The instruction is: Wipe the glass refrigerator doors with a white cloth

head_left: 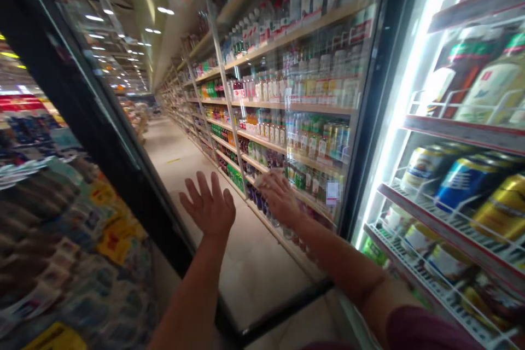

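Note:
My left hand [209,209] is raised with its fingers spread, palm facing a glass cooler door [262,38], and holds nothing. My right hand [279,197] lies flat with fingers stretched against the same glass a little to the right, slightly smeared by motion. The door has a black frame [102,120] and stands swung out in front of me. Rows of bottles on store shelves show in or through the glass. The sleeve on my right arm is dark red.
To the right the lit cooler interior is exposed: wire shelves [451,229] with blue and gold cans [467,180] and bottles above [488,82]. Blurred colourful packets [61,240] fill the left. A long aisle floor [172,147] runs ahead.

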Motion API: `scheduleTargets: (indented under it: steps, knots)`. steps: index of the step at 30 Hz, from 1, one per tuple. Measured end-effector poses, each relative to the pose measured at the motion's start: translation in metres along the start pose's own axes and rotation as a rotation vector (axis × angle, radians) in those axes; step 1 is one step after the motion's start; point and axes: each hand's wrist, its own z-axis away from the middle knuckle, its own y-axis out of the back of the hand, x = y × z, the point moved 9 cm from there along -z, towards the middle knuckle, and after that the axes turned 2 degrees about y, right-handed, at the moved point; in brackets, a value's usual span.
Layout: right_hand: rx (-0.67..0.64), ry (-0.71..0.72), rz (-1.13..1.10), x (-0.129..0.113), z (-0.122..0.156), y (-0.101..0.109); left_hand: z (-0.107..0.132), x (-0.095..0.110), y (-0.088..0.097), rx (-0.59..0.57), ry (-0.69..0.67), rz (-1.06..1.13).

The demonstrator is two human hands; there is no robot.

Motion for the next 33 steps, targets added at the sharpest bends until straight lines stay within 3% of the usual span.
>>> scheduleTargets:
  steps: [3, 4, 6, 8, 11, 13, 15, 18, 19, 21, 24, 26, 28, 31, 33]
  knots:
    - [0.352, -0.338, 0.031, 0.072, -0.022, 0.056, 0.002, 0.002, 0.000, -0.013, -0.010, -0.016]
    - [0.452, -0.434, 0.022, 0.084, -0.020, 0.065, 0.003, 0.002, 0.001, -0.013, -0.012, -0.021]
    - [0.542, -0.528, -0.003, 0.083, -0.009, 0.065, 0.004, 0.003, 0.002, -0.003, -0.017, -0.030]
    - [0.430, -0.460, -0.031, 0.051, 0.004, 0.042, 0.004, 0.004, 0.004, 0.002, -0.018, -0.023]
    - [0.032, -0.084, -0.102, -0.016, 0.013, -0.005, 0.004, 0.004, 0.004, -0.024, -0.004, -0.005]
    - [-0.056, -0.010, -0.108, -0.019, 0.009, -0.007, 0.003, 0.005, 0.003, -0.036, 0.001, -0.010]
    - [0.071, -0.162, -0.068, 0.019, -0.011, 0.019, 0.004, 0.006, 0.005, -0.018, -0.002, -0.021]
    - [0.393, -0.381, -0.032, 0.071, -0.033, 0.063, 0.004, 0.007, 0.007, 0.008, -0.017, -0.029]
    - [0.443, -0.409, -0.027, 0.075, -0.034, 0.067, 0.005, 0.007, 0.006, 0.006, -0.015, -0.028]
    - [0.396, -0.381, -0.024, 0.059, -0.028, 0.054, 0.005, 0.006, 0.005, -0.011, -0.003, -0.021]
    - [0.050, -0.087, -0.076, -0.004, -0.011, 0.003, 0.005, 0.004, 0.003, -0.037, 0.002, -0.008]
    - [-0.107, 0.088, -0.093, -0.030, -0.003, -0.015, 0.005, 0.004, 0.003, -0.040, -0.011, -0.013]
    - [-0.058, 0.076, -0.064, -0.017, -0.018, -0.004, 0.005, 0.006, 0.005, -0.021, -0.038, -0.035]
    - [0.243, -0.168, -0.039, 0.038, -0.056, 0.040, 0.005, 0.007, 0.006, -0.002, -0.057, -0.048]
    - [0.379, -0.289, -0.042, 0.058, -0.064, 0.055, 0.005, 0.005, 0.004, -0.014, -0.031, -0.025]
